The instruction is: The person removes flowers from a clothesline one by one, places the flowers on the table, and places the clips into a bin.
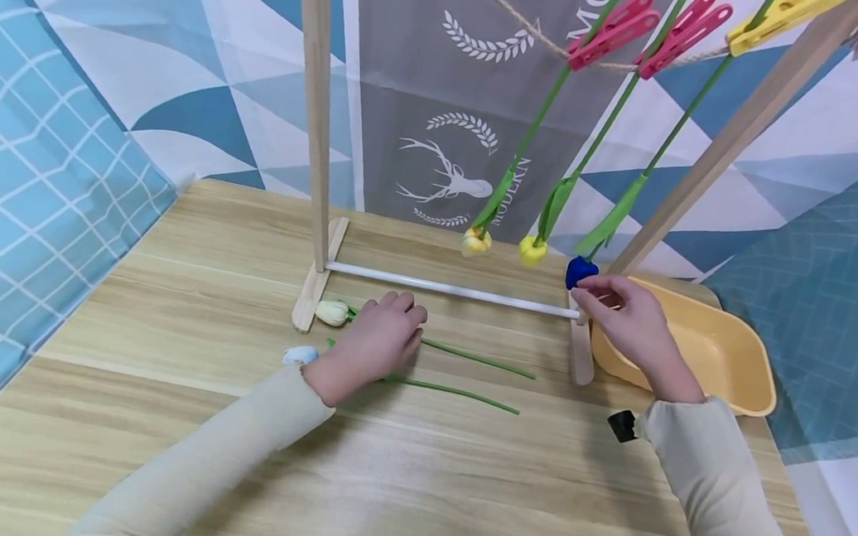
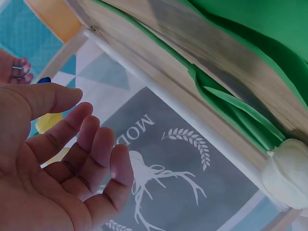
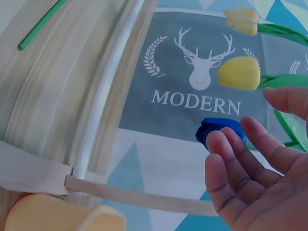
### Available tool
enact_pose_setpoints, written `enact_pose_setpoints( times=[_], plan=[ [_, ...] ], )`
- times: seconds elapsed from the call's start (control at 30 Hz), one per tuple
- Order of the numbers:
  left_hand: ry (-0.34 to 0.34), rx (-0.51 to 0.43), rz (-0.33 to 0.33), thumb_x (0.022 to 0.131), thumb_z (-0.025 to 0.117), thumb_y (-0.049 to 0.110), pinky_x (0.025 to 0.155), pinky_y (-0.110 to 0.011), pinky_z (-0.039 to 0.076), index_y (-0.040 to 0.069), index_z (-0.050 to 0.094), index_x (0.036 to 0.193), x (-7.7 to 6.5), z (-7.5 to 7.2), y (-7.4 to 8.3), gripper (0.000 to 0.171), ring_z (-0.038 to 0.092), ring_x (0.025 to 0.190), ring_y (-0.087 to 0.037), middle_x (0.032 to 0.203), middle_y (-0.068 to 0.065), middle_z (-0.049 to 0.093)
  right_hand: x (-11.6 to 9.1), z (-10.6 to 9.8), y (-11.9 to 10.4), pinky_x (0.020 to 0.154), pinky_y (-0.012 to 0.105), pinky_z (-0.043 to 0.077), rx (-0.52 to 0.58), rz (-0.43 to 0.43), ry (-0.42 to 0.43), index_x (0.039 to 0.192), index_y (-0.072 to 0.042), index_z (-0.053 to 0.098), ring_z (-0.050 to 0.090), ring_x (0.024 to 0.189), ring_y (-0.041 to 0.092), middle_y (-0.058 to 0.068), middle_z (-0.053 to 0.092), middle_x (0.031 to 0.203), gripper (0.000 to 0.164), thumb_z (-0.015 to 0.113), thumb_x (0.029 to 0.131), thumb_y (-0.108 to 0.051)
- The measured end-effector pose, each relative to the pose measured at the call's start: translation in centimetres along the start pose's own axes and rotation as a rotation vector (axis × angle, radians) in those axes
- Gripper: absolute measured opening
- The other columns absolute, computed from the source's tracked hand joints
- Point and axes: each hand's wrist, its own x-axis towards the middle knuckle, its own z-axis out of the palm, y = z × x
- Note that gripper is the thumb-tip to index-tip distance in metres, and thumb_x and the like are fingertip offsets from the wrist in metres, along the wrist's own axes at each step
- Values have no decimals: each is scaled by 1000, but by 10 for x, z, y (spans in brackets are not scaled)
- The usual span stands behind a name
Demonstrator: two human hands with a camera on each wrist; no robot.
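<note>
My left hand (image 1: pixel 377 343) hovers over two artificial tulips lying on the table, its fingers loosely bent around nothing. One is a white tulip (image 1: pixel 332 313), its green leaves close below the hand in the left wrist view; the other, a pale blue tulip (image 1: pixel 299 355), is partly covered by the forearm. Beside a hanging blue tulip (image 1: pixel 581 272), my right hand (image 1: pixel 636 326) has relaxed fingers and an empty palm. In the right wrist view its fingertips overlap the blue petals. A yellow tulip (image 1: pixel 531 250) and a cream-yellow tulip (image 1: pixel 476 241) hang head down to its left.
Red clothespins (image 1: pixel 613 30) and a yellow clothespin (image 1: pixel 778 22) clip the stems to a twine line (image 1: pixel 524 19) between wooden posts (image 1: pixel 315 110). A white rod (image 1: pixel 450 289) joins the stand's feet. At right sits a yellow basin (image 1: pixel 737 356), with a small black object (image 1: pixel 622 426) nearby.
</note>
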Motion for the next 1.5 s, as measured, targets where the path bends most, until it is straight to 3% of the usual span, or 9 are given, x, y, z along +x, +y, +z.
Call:
enact_pose_setpoints(
  times=[0.3,0.7,0.97,1.2,1.3,1.5],
  plan=[
    [61,-98,-31,88,58,11,63,-37,49,5,65,98,5,-12,-14,14,56,79,-22,87,-6,58,3,2,-12,75,29,44,80,-7,59,124,-10,54,53,95,21,9,57,110,55,51,90,-52],
    [133,-223,-84,89,59,13,75,-36,49,2,65,101,10,-39,-27,17,57,81,-24,87,-10,59,3,-2,-26,64,24,46,165,-14,106,122,-12,55,56,83,9,4,57,105,49,53,90,-49],
    [140,-282,-128,90,57,16,77,-37,50,3,63,105,13,-47,-28,21,60,87,-25,93,-11,59,4,-6,-38,68,19,48,206,-36,147,120,-11,56,60,77,5,2,59,100,47,54,90,-47],
    [170,-362,-178,92,54,18,81,-39,49,2,60,112,20,-64,-26,26,58,94,-29,102,-14,59,8,-14,-54,67,17,49,209,-58,165,119,-12,56,62,84,19,2,59,104,47,55,89,-48],
    [205,-397,-191,91,53,17,82,-38,48,3,60,112,24,-70,-25,26,57,92,-28,101,-14,58,9,-17,-60,69,16,48,213,-73,179,119,-13,56,62,84,17,1,60,103,47,55,89,-48],
    [250,-416,-163,91,52,16,83,-36,48,3,60,113,31,-75,-22,27,55,90,-26,98,-12,58,12,-24,-68,69,13,48,280,-154,287,117,-8,58,61,77,9,-8,60,93,42,58,90,-40]
  ],
)
